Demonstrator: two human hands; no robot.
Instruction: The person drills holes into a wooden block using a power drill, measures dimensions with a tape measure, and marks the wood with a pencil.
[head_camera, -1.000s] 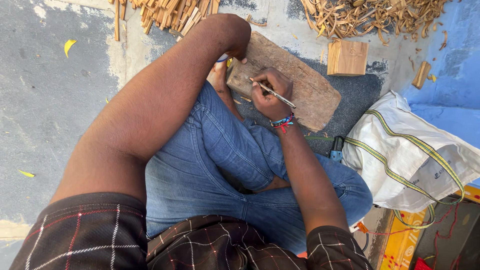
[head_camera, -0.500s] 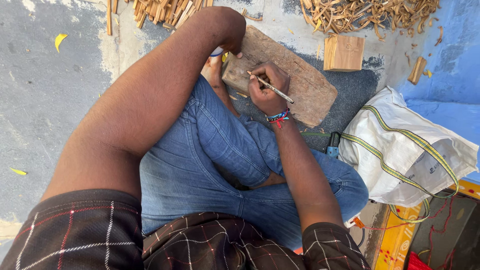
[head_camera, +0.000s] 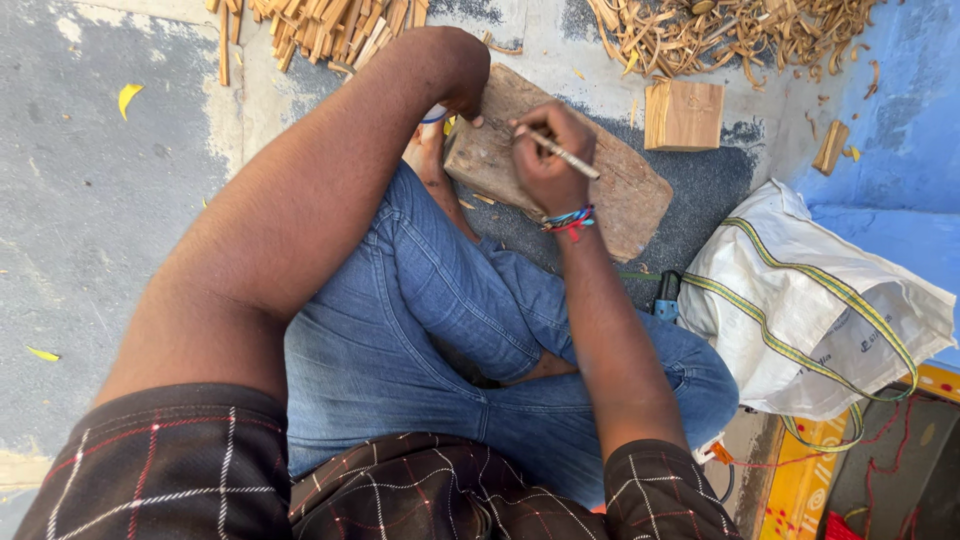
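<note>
I sit cross-legged in blue jeans on a concrete floor. A long rough wooden block (head_camera: 620, 190) lies on the ground in front of my knees. My right hand (head_camera: 545, 160) rests on that block, closed around a thin pale stick (head_camera: 565, 155) that points to the right; a coloured thread band circles the wrist. My left hand (head_camera: 462, 98) is mostly hidden behind my own forearm at the block's left end, touching it; its fingers do not show. My bare foot (head_camera: 428, 150) lies next to the block.
A heap of cut wooden sticks (head_camera: 320, 25) lies at the top left, and curly wood shavings (head_camera: 720, 30) at the top right. A small square wooden block (head_camera: 685, 115) sits beyond the work block. A white woven sack (head_camera: 800, 300) is at my right.
My right hand has shifted slightly on the block with the stick still in it. The view has drifted a little; my left arm stays in place.
</note>
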